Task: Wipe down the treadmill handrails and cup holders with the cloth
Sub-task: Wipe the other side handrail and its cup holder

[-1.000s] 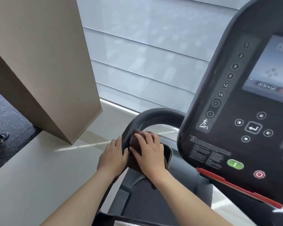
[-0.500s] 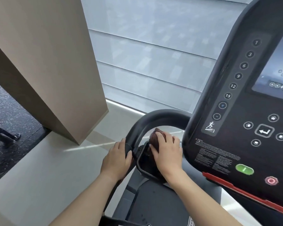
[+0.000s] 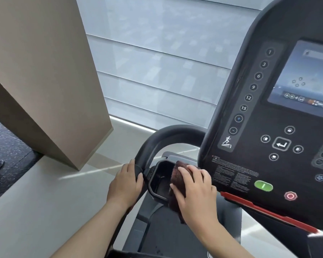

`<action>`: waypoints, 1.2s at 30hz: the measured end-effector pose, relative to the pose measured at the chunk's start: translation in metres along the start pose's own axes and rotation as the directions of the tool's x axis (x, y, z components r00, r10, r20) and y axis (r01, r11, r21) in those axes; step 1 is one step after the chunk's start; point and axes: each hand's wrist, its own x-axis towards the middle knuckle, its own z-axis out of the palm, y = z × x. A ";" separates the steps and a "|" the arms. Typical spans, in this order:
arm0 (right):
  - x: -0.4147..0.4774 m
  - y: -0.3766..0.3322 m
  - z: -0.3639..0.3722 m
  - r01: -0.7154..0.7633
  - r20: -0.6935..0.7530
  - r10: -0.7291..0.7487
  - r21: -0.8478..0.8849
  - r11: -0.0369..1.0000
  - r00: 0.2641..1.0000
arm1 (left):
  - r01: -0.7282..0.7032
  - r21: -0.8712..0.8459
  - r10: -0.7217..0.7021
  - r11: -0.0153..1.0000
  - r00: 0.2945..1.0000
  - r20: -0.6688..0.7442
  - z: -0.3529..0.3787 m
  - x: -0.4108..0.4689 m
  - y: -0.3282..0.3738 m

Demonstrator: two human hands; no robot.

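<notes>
My left hand [image 3: 126, 185] wraps around the black handrail [image 3: 168, 135], fingers curled closed over the bar just left of the cup holder [image 3: 158, 180]. The rail rises from under my palm, curves up and bends right until it disappears behind the console [image 3: 268, 127].

My right hand [image 3: 194, 192] lies palm-down on the dark brown cloth [image 3: 177, 175], fingers spread a little and pressing it against the right side of the cup holder, close to the console's lower left edge. The cloth is bunched under my fingers; part of it hangs down below the holder's near rim, beside my palm. The left part of the holder's black hollow is open to view.

On the console, a green button [image 3: 263, 186] and a red button [image 3: 290, 196] sit right of my right hand, above a red bar [image 3: 268, 211]. A beige column [image 3: 45, 81] stands on the far left.
</notes>
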 end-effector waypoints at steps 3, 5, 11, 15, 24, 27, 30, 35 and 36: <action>0.001 0.001 0.017 -0.026 0.125 0.032 -0.050 0.998 0.992 | -0.001 0.005 0.001 1.000 1.000 -0.001 0.001 0.000 0.000; 0.007 0.001 0.021 -0.023 0.102 0.027 -0.038 0.999 0.994 | 0.005 0.007 -0.005 1.000 1.000 -0.003 0.001 0.001 -0.001; 0.005 0.011 0.025 -0.011 0.074 0.011 -0.003 1.000 0.997 | 0.009 0.010 -0.009 1.000 1.000 0.003 0.001 0.000 -0.001; -0.012 0.017 0.025 -0.021 0.124 0.016 0.038 0.999 0.992 | 0.016 0.021 -0.016 1.000 1.000 -0.001 0.002 0.000 -0.001; -0.006 0.020 0.022 0.094 0.094 -0.100 0.064 0.994 0.991 | 0.038 0.033 -0.038 0.999 0.999 0.001 0.003 0.001 0.000; -0.010 0.021 0.017 0.118 0.058 -0.129 0.166 0.979 0.990 | 0.035 -0.006 -0.035 0.999 0.999 0.008 0.003 0.002 -0.002; -0.005 0.009 0.011 0.167 0.007 -0.174 0.238 0.957 0.985 | 0.062 -0.173 -0.058 0.983 0.998 0.024 0.001 0.004 -0.006; 0.000 -0.022 0.016 0.295 0.122 -0.318 0.172 0.940 0.940 | 0.069 -0.287 -0.070 0.955 0.998 0.005 -0.002 0.005 -0.010; -0.004 -0.023 0.020 0.311 0.174 -0.329 0.126 0.942 0.928 | 0.071 -0.280 -0.073 0.957 0.997 0.004 -0.002 0.003 -0.010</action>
